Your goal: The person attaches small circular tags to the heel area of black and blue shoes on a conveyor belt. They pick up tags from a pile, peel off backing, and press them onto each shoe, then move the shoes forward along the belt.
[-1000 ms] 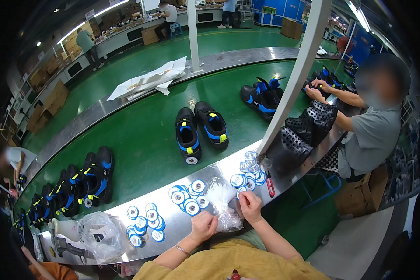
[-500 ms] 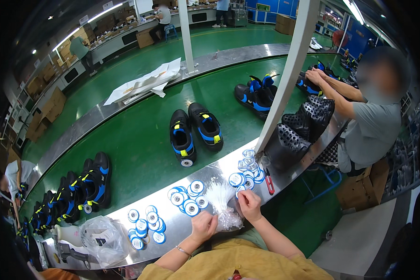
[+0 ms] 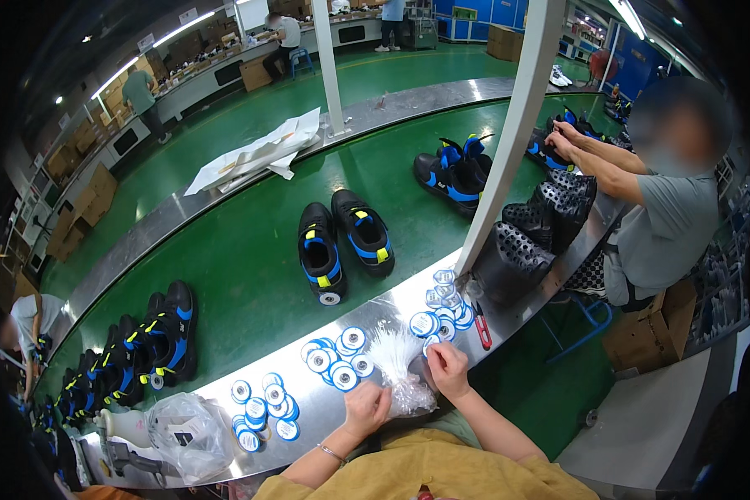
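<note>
My left hand (image 3: 367,407) is closed beside the lower end of a bundle of thin clear plastic strands (image 3: 396,354). On the bundle's other side, my right hand (image 3: 447,369) has its fingertips pinched, close to a round blue-and-white tag (image 3: 431,343). Anything inside either hand is too small or hidden to make out. Round tags lie in loose piles: one pile (image 3: 339,357) left of the strands, another (image 3: 265,408) farther left, and a third (image 3: 443,312) to the right. A pair of black-and-blue shoes (image 3: 362,237) with yellow tabs stands beyond, one with a round tag at its heel.
Red-handled snips (image 3: 482,327) lie by a white post (image 3: 508,142). Perforated black forms (image 3: 521,258) stand right of it. A tagging gun (image 3: 129,458) and clear plastic bag (image 3: 187,437) sit at left. More shoes (image 3: 171,333) line the green belt (image 3: 250,258); a co-worker (image 3: 671,208) handles shoes at right.
The shoes on the green belt have shifted slightly left and nearer to me. Both my hands keep nearly the same pose beside the strands. The co-worker's hands have moved a little on the shoe.
</note>
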`<state>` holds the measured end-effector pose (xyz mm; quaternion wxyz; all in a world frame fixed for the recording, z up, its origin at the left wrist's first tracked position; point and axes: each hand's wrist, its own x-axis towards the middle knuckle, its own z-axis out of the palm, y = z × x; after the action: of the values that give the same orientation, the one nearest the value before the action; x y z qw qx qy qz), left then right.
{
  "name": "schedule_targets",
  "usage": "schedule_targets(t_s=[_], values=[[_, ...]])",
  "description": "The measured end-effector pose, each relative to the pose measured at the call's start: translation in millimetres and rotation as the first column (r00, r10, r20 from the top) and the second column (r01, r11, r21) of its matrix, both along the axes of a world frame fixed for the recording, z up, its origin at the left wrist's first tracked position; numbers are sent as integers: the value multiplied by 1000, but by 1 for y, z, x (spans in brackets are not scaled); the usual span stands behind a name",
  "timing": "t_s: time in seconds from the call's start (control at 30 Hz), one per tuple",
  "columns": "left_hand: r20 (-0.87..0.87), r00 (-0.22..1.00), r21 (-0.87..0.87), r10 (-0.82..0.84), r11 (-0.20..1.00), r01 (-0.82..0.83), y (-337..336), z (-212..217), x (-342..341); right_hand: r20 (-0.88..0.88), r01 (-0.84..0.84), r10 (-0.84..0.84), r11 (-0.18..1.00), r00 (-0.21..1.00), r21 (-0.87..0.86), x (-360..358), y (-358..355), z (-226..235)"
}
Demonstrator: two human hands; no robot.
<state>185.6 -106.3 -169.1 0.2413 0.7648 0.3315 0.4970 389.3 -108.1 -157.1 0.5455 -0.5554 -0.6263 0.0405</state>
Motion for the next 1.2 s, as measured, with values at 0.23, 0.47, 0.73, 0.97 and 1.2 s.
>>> schedule_targets(t_s=[0.23,0.47,0.73,0.97,1.2], values=[[24,1000,-7,1,1000,0,-1,0,1,5,2,-2,1000,1000,-2,2,-1,-3],[24,1000,-5,-2,1000,3,-2,1,1,18,6,-6,1000,1000,-11,1,-3,2],[58,998,16,-7,1000,6,-3,3,2,8,-4,5,1000,1000,-16,2,-4,-2],[13,1000,-29,-16,999,16,-4,-2,1,8,19,-19,1000,1000,-5,1,-6,-1],[48,999,-41,-3,999,5,-6,0,2,16,7,-5,995,1000,-104,5,-11,-5]])
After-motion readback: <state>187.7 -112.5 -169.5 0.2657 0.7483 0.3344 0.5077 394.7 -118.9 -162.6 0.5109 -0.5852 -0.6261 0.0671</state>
